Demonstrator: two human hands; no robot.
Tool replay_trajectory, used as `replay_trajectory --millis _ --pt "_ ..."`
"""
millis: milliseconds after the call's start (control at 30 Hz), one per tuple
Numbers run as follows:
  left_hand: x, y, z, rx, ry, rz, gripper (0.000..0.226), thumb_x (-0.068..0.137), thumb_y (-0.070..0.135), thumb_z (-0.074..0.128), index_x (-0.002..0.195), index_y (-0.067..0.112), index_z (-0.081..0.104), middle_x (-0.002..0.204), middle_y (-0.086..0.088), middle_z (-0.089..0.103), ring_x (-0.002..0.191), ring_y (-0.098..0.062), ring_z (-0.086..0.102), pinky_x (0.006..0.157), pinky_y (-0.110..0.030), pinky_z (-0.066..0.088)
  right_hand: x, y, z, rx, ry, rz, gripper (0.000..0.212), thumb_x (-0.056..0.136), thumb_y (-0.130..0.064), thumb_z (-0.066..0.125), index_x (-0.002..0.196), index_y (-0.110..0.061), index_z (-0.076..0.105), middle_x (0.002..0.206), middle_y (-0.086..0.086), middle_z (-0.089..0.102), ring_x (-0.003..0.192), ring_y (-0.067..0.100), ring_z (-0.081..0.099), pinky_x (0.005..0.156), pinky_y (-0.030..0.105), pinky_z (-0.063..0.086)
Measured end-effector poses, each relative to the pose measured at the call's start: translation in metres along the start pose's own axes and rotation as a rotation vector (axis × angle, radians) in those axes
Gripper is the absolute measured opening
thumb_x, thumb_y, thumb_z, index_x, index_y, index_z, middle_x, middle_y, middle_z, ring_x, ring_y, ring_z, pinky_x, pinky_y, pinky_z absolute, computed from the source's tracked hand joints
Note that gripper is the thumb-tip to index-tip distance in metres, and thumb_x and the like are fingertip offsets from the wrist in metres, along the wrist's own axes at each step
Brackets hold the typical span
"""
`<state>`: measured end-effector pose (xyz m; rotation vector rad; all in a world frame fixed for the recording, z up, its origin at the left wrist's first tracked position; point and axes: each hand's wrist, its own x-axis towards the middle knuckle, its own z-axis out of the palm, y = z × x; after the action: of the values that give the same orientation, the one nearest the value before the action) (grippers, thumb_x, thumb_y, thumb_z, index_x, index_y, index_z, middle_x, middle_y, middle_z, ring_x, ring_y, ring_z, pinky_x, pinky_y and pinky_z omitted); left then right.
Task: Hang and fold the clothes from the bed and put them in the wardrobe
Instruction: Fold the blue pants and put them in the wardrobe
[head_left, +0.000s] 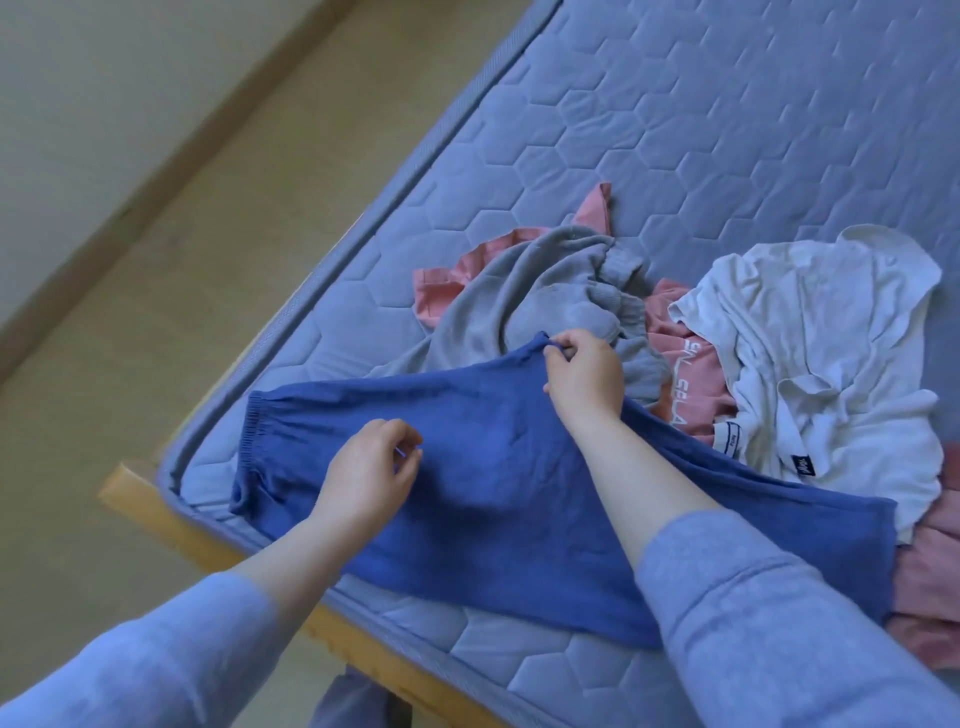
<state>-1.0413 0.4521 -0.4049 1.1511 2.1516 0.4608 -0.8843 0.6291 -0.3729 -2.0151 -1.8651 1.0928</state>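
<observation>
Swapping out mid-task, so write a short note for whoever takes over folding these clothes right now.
Left hand pinches the blue garment near its middle.
Right hand pinches its far edge.
It lies spread flat by the mattress corner; grey garment, pink garment and white shirt are heaped beyond it.
Done: nothing folded yet.
Left: fold or hang everything, then move it to the wardrobe, not in view.
</observation>
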Motion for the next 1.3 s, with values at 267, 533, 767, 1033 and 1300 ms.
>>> replay_trajectory --millis 267,533,767,1033,1300 --pt "-0.004 -0.034 -0.022 -0.002 0.014 -0.075 0.006 0.091 0.021 0.060 0.095 0.021 0.065 0.094 0.006 0.060 0.079 -0.012 0.059 0.071 -0.030 0.045 -0.025 -0.006 0.020 0.028 0.221 -0.114 0.023 0.092 -0.012 0.058 0.115 -0.015 0.060 0.117 -0.001 0.058 0.075 0.006 0.056 0.072 0.017 0.037" --pt "-0.020 -0.071 -0.040 -0.018 0.067 -0.185 0.017 0.088 0.018 0.064 0.104 0.014 0.064 0.103 -0.002 0.059 0.094 -0.023 0.059 0.083 -0.038 0.049 -0.109 -0.017 0.078 0.184 0.023 -0.003 0.022 0.091 -0.009 0.055 0.110 -0.013 0.064 0.107 0.002 0.069 0.085 0.013 0.063 0.079 0.023 0.047" --pt "-0.026 -0.098 -0.047 0.054 0.184 -0.308 0.055 0.084 0.023 0.071 0.132 0.009 0.048 0.132 -0.012 0.044 0.123 -0.034 0.041 0.103 -0.045 0.037 -0.127 -0.020 0.108 0.178 -0.029 0.175 0.048 0.095 -0.017 0.052 0.143 -0.012 0.045 0.144 0.004 0.050 0.124 0.018 0.052 0.100 0.027 0.040" --pt "-0.018 -0.115 -0.045 -0.110 0.133 -0.486 0.077 0.083 0.038 0.071 0.142 0.006 0.033 0.138 -0.018 0.046 0.131 -0.035 0.040 0.106 -0.048 0.039 -0.120 -0.020 0.115 0.163 -0.037 0.232 0.055 0.096 -0.018 0.053 0.148 -0.012 0.037 0.149 0.005 0.044 0.136 0.020 0.040 0.110 0.030 0.032" --pt "-0.010 -0.118 -0.052 -0.274 0.052 -0.550 0.025 0.089 0.028 0.062 0.107 0.015 0.051 0.086 0.006 0.058 0.085 -0.021 0.059 0.058 -0.028 0.041 -0.116 -0.017 0.121 0.191 -0.092 0.252 0.058 0.097 -0.018 0.051 0.151 -0.013 0.032 0.154 0.004 0.038 0.142 0.018 0.034 0.113 0.026 0.025"
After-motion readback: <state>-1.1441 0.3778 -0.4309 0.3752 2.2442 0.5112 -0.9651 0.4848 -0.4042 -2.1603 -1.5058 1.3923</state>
